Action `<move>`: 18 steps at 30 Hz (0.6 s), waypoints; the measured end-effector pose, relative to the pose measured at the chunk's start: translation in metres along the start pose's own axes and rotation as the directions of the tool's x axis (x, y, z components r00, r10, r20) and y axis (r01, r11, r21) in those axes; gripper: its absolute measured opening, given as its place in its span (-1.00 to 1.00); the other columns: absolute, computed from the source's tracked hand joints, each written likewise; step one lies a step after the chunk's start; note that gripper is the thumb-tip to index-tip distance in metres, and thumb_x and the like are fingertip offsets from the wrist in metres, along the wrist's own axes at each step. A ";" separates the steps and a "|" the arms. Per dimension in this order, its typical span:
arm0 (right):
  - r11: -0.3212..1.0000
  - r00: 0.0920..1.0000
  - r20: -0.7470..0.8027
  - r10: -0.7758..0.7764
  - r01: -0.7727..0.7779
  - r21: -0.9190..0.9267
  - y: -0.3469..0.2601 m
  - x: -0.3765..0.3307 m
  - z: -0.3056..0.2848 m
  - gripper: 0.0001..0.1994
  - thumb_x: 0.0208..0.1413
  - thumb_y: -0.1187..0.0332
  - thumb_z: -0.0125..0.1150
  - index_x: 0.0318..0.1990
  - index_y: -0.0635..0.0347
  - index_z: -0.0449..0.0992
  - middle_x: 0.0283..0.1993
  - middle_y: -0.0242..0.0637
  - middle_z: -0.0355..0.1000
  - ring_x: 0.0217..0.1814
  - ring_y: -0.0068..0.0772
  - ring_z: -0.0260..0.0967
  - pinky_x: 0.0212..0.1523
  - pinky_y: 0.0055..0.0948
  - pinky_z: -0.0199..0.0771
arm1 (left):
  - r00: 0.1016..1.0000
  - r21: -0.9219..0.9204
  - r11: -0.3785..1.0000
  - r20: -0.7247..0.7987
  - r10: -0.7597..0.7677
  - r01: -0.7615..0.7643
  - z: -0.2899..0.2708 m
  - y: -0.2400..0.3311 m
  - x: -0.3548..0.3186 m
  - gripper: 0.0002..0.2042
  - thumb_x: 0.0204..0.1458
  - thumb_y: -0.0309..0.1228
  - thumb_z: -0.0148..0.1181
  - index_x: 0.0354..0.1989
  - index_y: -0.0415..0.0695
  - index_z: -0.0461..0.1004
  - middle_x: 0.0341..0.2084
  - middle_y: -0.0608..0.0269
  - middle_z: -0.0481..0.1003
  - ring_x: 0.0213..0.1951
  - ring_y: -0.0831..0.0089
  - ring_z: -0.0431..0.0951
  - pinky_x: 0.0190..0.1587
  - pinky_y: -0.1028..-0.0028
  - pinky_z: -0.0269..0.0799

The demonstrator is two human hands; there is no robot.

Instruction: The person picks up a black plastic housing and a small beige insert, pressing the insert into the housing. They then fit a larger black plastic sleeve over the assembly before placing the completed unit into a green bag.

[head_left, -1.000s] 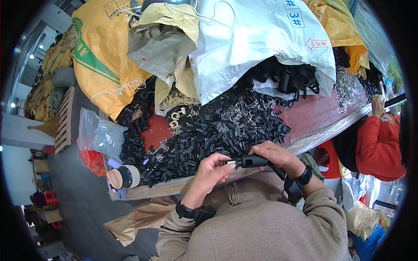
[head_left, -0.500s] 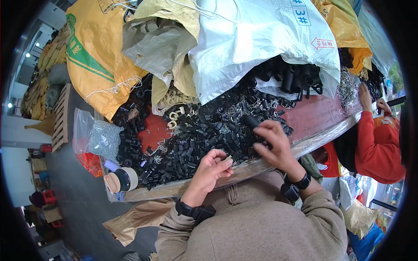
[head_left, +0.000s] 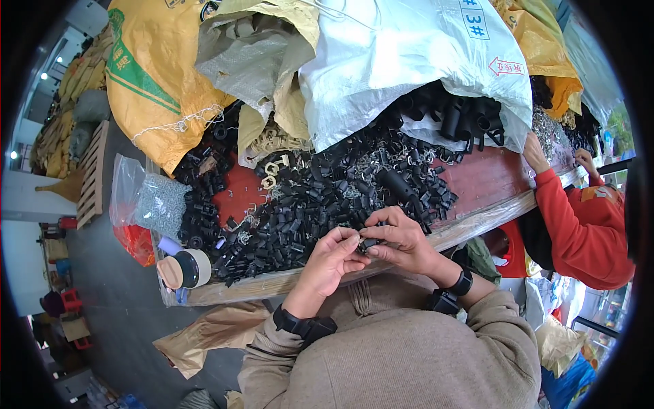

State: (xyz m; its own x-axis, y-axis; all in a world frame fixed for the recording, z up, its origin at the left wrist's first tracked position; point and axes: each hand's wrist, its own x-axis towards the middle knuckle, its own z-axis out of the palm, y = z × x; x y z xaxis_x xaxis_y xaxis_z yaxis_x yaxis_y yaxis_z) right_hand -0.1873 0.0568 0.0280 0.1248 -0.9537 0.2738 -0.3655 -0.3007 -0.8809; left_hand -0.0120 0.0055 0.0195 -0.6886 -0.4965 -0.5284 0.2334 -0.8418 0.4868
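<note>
My left hand [head_left: 330,264] and my right hand [head_left: 407,247] meet at the near edge of the table, fingertips almost touching. A small black part [head_left: 368,243] shows between them, pinched by my right thumb and fingers. My left thumb presses against its forefinger; what it grips is too small and too covered to make out. Just beyond the hands spreads a heap of short black plastic pieces [head_left: 289,235] mixed with small metal hooks. On this heap lies a larger black tube [head_left: 397,185], touched by neither hand.
A white sack [head_left: 415,54] spills black tubular parts [head_left: 453,123] at the back. Yellow sacks [head_left: 146,75] flank it. At left stand a lidded cup [head_left: 194,267] and a clear bag of grey pellets [head_left: 162,208]. A co-worker in a red sleeve [head_left: 572,218] reaches onto the table at right.
My right hand has come down and left from beside the black tube to meet my left hand, its fingers now closed. The tube now rests on the heap. The co-worker's hand has shifted nearer.
</note>
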 end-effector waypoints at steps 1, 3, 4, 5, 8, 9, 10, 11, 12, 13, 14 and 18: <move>1.000 1.000 0.001 -0.002 0.002 -0.001 0.000 0.000 0.000 -0.70 -0.22 0.42 0.22 -0.22 0.15 0.44 -0.25 -0.27 0.30 -0.19 -0.28 0.20 -0.17 -0.39 0.19 | 1.000 0.009 1.000 0.000 -0.002 0.002 -0.001 -0.001 0.000 -0.81 -0.04 -0.42 0.06 -0.26 -0.18 0.28 -0.47 0.24 0.41 -0.47 0.44 0.50 -0.47 0.61 0.45; 1.000 1.000 -0.004 0.003 -0.003 0.009 0.000 -0.001 0.000 -0.70 -0.22 0.42 0.22 -0.22 0.15 0.44 -0.24 -0.27 0.30 -0.19 -0.29 0.20 -0.18 -0.40 0.20 | 1.000 0.019 1.000 0.002 -0.007 0.007 -0.003 -0.001 0.001 -0.81 -0.04 -0.43 0.06 -0.26 -0.18 0.29 -0.47 0.24 0.41 -0.47 0.44 0.50 -0.47 0.61 0.46; 1.000 1.000 -0.006 0.005 -0.005 0.015 0.001 -0.002 0.000 -0.70 -0.23 0.42 0.22 -0.22 0.15 0.44 -0.24 -0.27 0.30 -0.19 -0.30 0.20 -0.19 -0.40 0.20 | 1.000 0.025 1.000 0.001 -0.004 0.004 -0.003 -0.002 0.002 -0.81 -0.05 -0.43 0.07 -0.26 -0.18 0.29 -0.47 0.24 0.41 -0.47 0.44 0.50 -0.47 0.61 0.46; 1.000 1.000 -0.006 0.006 -0.006 0.015 0.001 -0.002 0.001 -0.70 -0.23 0.42 0.22 -0.22 0.15 0.44 -0.24 -0.27 0.30 -0.19 -0.30 0.20 -0.19 -0.40 0.20 | 1.000 0.030 1.000 -0.001 -0.002 0.002 -0.004 -0.002 0.002 -0.81 -0.05 -0.44 0.07 -0.27 -0.17 0.29 -0.46 0.24 0.41 -0.47 0.44 0.50 -0.47 0.61 0.46; 1.000 0.998 -0.060 -0.003 0.003 0.007 0.002 -0.002 0.001 -0.70 -0.24 0.41 0.24 -0.24 0.15 0.45 -0.26 -0.27 0.29 -0.21 -0.32 0.19 -0.22 -0.42 0.19 | 1.000 0.033 0.999 -0.003 0.009 -0.009 -0.005 -0.002 0.004 -0.81 -0.05 -0.45 0.07 -0.26 -0.19 0.30 -0.46 0.24 0.42 -0.46 0.44 0.50 -0.46 0.60 0.47; 1.000 0.998 -0.060 -0.002 0.003 0.007 0.002 -0.001 0.000 -0.70 -0.24 0.41 0.24 -0.24 0.15 0.45 -0.26 -0.27 0.29 -0.21 -0.32 0.19 -0.22 -0.42 0.19 | 1.000 0.030 0.999 -0.002 0.018 -0.018 -0.005 -0.002 0.004 -0.81 -0.05 -0.46 0.06 -0.24 -0.20 0.30 -0.46 0.23 0.42 -0.45 0.44 0.50 -0.45 0.58 0.48; 1.000 0.998 -0.066 -0.012 0.011 -0.021 0.001 -0.001 -0.001 -0.70 -0.25 0.41 0.25 -0.25 0.15 0.45 -0.28 -0.28 0.29 -0.23 -0.33 0.19 -0.24 -0.43 0.19 | 1.000 0.027 0.999 0.000 0.026 -0.026 -0.005 -0.002 0.005 -0.80 -0.05 -0.47 0.04 -0.23 -0.21 0.30 -0.45 0.22 0.42 -0.44 0.44 0.50 -0.43 0.57 0.49; 0.999 0.997 -0.070 -0.022 0.019 -0.050 0.001 -0.001 -0.002 -0.70 -0.26 0.41 0.25 -0.25 0.15 0.46 -0.30 -0.28 0.29 -0.24 -0.34 0.19 -0.26 -0.43 0.19 | 1.000 0.027 0.999 0.000 0.026 -0.026 -0.005 -0.002 0.005 -0.80 -0.05 -0.47 0.04 -0.23 -0.21 0.30 -0.45 0.22 0.42 -0.44 0.44 0.50 -0.43 0.57 0.49; 0.996 0.997 -0.075 -0.032 0.027 -0.079 0.000 0.000 -0.002 -0.70 -0.26 0.41 0.26 -0.26 0.14 0.46 -0.31 -0.29 0.28 -0.26 -0.35 0.18 -0.28 -0.44 0.18 | 1.000 0.027 0.999 -0.005 0.025 -0.025 -0.005 -0.002 0.005 -0.80 -0.05 -0.48 0.05 -0.23 -0.21 0.30 -0.45 0.22 0.42 -0.43 0.44 0.50 -0.43 0.57 0.49; 0.996 0.997 -0.075 -0.033 0.027 -0.081 0.000 0.000 -0.002 -0.70 -0.26 0.41 0.26 -0.26 0.14 0.46 -0.31 -0.29 0.28 -0.26 -0.35 0.18 -0.28 -0.44 0.18 | 1.000 0.027 0.999 -0.011 0.024 -0.023 -0.005 -0.002 0.006 -0.79 -0.05 -0.48 0.05 -0.22 -0.21 0.30 -0.45 0.21 0.42 -0.43 0.44 0.50 -0.43 0.57 0.49; 0.996 0.996 -0.081 -0.032 0.024 -0.090 -0.001 0.000 -0.002 -0.70 -0.27 0.41 0.26 -0.26 0.14 0.46 -0.33 -0.30 0.28 -0.27 -0.36 0.18 -0.29 -0.45 0.18 | 1.000 0.028 0.999 -0.016 0.023 -0.023 -0.005 -0.002 0.006 -0.79 -0.06 -0.49 0.05 -0.22 -0.21 0.30 -0.44 0.21 0.43 -0.43 0.45 0.50 -0.42 0.57 0.49; 0.993 0.995 -0.097 -0.033 0.022 -0.117 -0.003 0.000 0.000 -0.71 -0.28 0.42 0.27 -0.28 0.15 0.46 -0.37 -0.31 0.27 -0.31 -0.37 0.17 -0.32 -0.46 0.16 | 1.000 0.019 1.000 -0.006 0.023 -0.023 -0.006 -0.002 0.005 -0.78 -0.06 -0.49 0.05 -0.21 -0.23 0.29 -0.44 0.20 0.43 -0.43 0.44 0.50 -0.41 0.57 0.49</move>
State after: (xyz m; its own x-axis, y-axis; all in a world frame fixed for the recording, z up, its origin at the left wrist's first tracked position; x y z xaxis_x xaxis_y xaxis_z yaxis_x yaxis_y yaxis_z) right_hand -0.1866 0.0574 0.0310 0.0465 -0.9396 0.3392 -0.4681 -0.3205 -0.8235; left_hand -0.0118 0.0029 0.0117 -0.6788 -0.5168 -0.5217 0.2357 -0.8261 0.5118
